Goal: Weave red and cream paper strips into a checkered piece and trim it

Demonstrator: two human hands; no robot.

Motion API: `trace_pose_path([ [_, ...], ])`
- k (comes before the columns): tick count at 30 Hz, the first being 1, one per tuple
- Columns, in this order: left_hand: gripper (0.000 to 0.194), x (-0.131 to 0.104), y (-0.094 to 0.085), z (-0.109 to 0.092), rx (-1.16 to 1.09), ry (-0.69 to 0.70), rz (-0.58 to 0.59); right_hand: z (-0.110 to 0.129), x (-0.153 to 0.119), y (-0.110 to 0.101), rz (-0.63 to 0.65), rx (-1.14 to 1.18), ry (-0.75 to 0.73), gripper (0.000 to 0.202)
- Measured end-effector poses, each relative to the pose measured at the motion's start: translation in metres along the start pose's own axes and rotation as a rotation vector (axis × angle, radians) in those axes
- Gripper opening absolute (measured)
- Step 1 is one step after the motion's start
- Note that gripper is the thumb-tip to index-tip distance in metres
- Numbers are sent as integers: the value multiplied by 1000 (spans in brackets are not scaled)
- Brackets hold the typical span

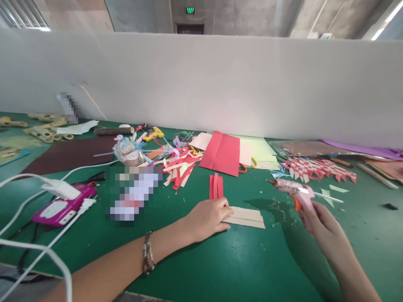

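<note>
Here, beige strips [247, 217] lie sideways on the counter [239, 260] beneath the unclosed left hand [208, 218], their free end toward the right hand [325, 224], which clasps a glue gun [294, 187], nozzle leftward.

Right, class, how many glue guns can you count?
2: a pink glue gun in the right hand, and a yellow one at the back, left of the big red sheet; others may be hidden.

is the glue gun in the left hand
No, the pink glue gun is in the right hand, while the left hand rests on the red and tan strips.
</note>
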State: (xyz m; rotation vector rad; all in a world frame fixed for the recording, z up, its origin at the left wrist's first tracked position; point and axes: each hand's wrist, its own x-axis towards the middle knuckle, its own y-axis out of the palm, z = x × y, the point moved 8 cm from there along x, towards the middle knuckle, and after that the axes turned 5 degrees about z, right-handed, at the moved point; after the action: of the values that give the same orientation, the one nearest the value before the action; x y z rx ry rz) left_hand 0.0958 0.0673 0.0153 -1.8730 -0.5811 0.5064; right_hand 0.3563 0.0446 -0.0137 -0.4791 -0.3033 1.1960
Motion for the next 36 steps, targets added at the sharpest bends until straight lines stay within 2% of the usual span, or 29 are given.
trace_pose_path([
  [6,29,20,10,3,6,-61,55,0,2,-2,-6,42,29,36],
  [18,15,14,7,-1,72,-18,-31,4,-3,1,-10,51,28,39],
  [23,22,13,9,-3,200,-33,-30,5,-3,0,-36,57,32,39],
  [27,20,12,10,-5,284,-96,-21,7,-5,-4,-67,48,44,37],
  [31,19,11,7,-4,227,-158,-40,5,-6,-12,-107,75,56,35],
  [36,13,7,1,7,-14,-251,-116,7,-8,-18,-158,53,46,31],
])
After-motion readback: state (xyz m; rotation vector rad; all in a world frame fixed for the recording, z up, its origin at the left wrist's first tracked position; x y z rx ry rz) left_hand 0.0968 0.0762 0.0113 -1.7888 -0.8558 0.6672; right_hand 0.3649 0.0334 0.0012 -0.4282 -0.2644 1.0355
